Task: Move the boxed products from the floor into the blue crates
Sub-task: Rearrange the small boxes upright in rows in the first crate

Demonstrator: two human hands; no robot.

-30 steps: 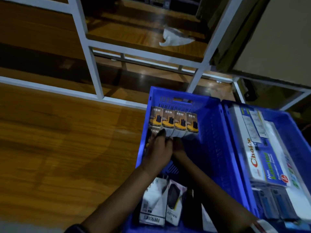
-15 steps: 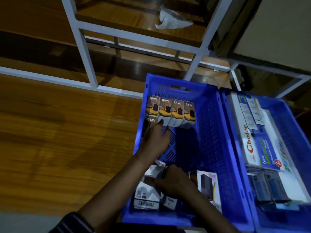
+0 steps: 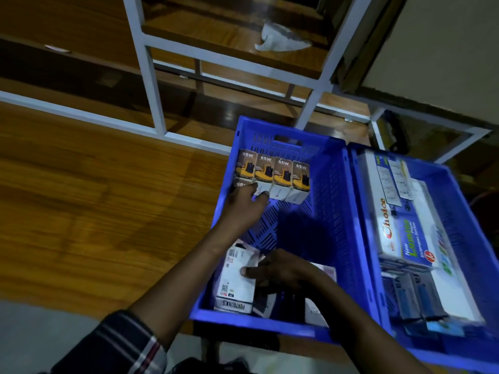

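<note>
Left crate: blue crate (image 3: 334,201), moulded plastic with slotted walls and floor and a handle cut-out in the far wall, sits centre frame.
65W boxes: a row of four small glossy cardboard boxes (image 3: 274,175), orange and black print, stands upright against the crate's far wall at 12 o'clock; a fifth 65W box (image 3: 239,184) peeks out just below the leftmost one.
Left hand: the left hand (image 3: 244,209) reaches into the far left corner, fingers fairly straight, fingertips touching the lower edges of the 65W boxes; it grips nothing that I can see.
Right hand: the right hand (image 3: 280,269) is at the crate's near end at 6 o'clock, thumb and curled fingers pinching the edge of a white box.
White box: the white Portronics box (image 3: 237,282), smooth rectangular card with small labels, stands in the near left corner; more boxes beside it are partly hidden under the wrist.
Right crate: a second blue crate (image 3: 459,201) touches the first at 3 o'clock, holding a long white and blue Choice extension-socket box (image 3: 402,233) and darker packs at its near end.
Surface: polished wood-grain floor (image 3: 94,211), glossy, at 9 o'clock.
Room: white metal shelving frame (image 3: 151,85) with wooden shelves at 12 o'clock; a crumpled white scrap (image 3: 280,40) lies on one shelf; dim light.
</note>
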